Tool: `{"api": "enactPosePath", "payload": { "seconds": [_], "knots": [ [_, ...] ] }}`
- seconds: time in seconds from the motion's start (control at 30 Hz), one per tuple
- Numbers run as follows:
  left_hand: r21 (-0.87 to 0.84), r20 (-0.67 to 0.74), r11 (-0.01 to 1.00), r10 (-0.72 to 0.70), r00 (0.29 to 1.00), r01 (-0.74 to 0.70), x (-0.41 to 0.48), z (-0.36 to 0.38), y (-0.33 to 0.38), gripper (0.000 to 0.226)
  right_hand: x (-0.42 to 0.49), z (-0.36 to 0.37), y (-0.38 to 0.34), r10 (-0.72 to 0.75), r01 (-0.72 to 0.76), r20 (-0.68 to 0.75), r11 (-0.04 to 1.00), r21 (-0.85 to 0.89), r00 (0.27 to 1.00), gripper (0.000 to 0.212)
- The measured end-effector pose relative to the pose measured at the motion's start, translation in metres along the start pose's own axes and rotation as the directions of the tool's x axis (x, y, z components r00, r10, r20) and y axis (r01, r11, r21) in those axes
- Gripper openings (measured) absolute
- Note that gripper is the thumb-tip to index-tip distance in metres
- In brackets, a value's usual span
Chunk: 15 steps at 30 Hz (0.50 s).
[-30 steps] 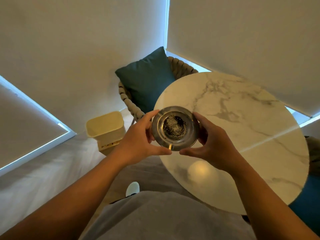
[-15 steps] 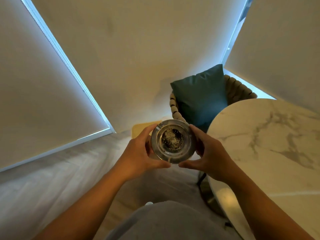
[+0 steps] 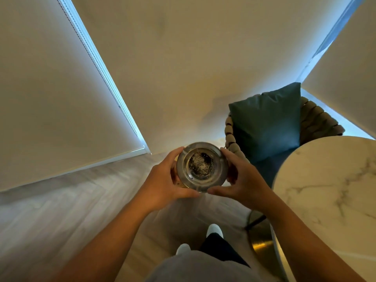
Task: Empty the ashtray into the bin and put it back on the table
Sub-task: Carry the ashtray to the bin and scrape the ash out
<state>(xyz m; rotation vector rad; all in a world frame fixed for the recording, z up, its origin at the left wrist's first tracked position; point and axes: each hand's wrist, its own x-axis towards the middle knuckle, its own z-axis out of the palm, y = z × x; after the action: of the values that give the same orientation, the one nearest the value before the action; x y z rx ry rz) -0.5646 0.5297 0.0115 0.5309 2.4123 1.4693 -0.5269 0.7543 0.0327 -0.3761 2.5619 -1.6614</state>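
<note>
The wood floor [image 3: 61, 210] fills the lower left, below pale blinds. At the right edge sits the round marble tabletop [image 3: 329, 190], with a woven chair [image 3: 317, 121] and its teal cushion [image 3: 266, 121] behind it. Both hands, left hand [image 3: 164, 182] and right hand [image 3: 244, 184], clamp the rim of the metal ashtray [image 3: 201, 166], held level above the floor, ash in its bowl.

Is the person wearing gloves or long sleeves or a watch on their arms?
No. The left hand and right hand are bare, with no gloves, rings or watch showing. Both forearms are uncovered too; no sleeve reaches into view.
</note>
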Motion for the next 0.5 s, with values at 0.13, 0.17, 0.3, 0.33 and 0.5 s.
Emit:
{"api": "enactPosePath", "payload": {
  "seconds": [0.13,0.17,0.3,0.33,0.5],
  "knots": [
    [0.065,-0.003,0.996,-0.059,0.998,0.059,0.027,-0.003,-0.014,0.105,0.030,-0.013,0.030,0.177,-0.177,0.007,0.982,0.061,0.984,0.057],
    [0.074,0.000,0.994,-0.075,0.997,0.075,0.034,-0.004,-0.019,0.106,0.038,-0.016,0.038,0.219,-0.218,-0.008,0.973,0.079,0.976,0.049],
    [0.096,0.034,0.990,-0.111,0.993,0.107,0.057,-0.001,-0.039,0.108,0.060,-0.017,0.067,0.335,-0.319,-0.069,0.930,0.183,0.940,0.022],
    [0.098,0.038,0.989,-0.114,0.993,0.110,0.065,0.003,-0.045,0.108,0.066,-0.017,0.077,0.367,-0.344,-0.083,0.916,0.208,0.927,0.020],
    [0.090,0.081,0.990,-0.120,0.990,0.112,0.103,0.019,-0.095,0.105,0.090,-0.006,0.130,0.543,-0.507,-0.053,0.812,0.291,0.838,0.013]
  ]
}}
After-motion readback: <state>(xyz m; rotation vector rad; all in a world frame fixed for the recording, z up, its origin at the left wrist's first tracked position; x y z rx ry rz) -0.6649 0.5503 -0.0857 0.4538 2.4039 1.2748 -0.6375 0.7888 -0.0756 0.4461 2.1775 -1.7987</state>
